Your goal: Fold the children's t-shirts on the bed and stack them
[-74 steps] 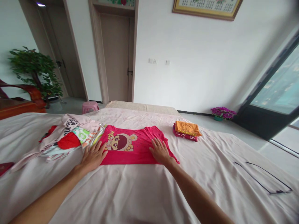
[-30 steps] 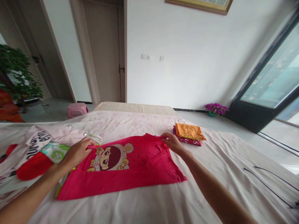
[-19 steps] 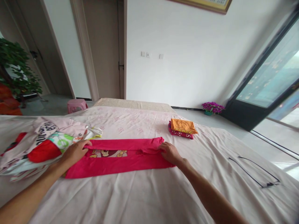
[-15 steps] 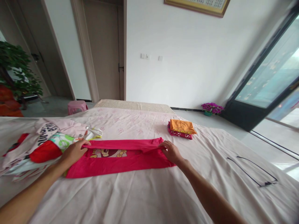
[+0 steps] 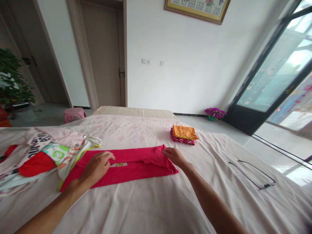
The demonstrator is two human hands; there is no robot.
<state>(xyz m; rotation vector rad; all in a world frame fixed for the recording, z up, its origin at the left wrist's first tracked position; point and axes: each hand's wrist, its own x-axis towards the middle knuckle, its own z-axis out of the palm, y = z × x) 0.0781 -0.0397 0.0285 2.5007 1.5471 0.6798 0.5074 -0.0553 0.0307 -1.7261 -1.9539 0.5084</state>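
Note:
A bright pink shirt (image 5: 136, 165) lies folded into a long strip on the pale pink sheet (image 5: 151, 201) of the bed. Only a sliver of its cartoon print shows near the middle. My left hand (image 5: 96, 168) rests on the strip's left half, fingers slightly curled and apart, pressing the cloth flat. My right hand (image 5: 173, 156) is at the strip's right end, fingers together on the folded edge of the cloth.
A heap of unfolded clothes (image 5: 41, 154) lies to the left, touching the pink shirt. A small stack of folded garments (image 5: 183, 134), orange on top, sits farther back on the right. A black clothes hanger (image 5: 253, 175) lies on the sheet at right.
The shirt lay flat with the print showing; I lifted its far edge and folded it toward me into a strip. My left hand has since slid from the left end onto the strip's middle.

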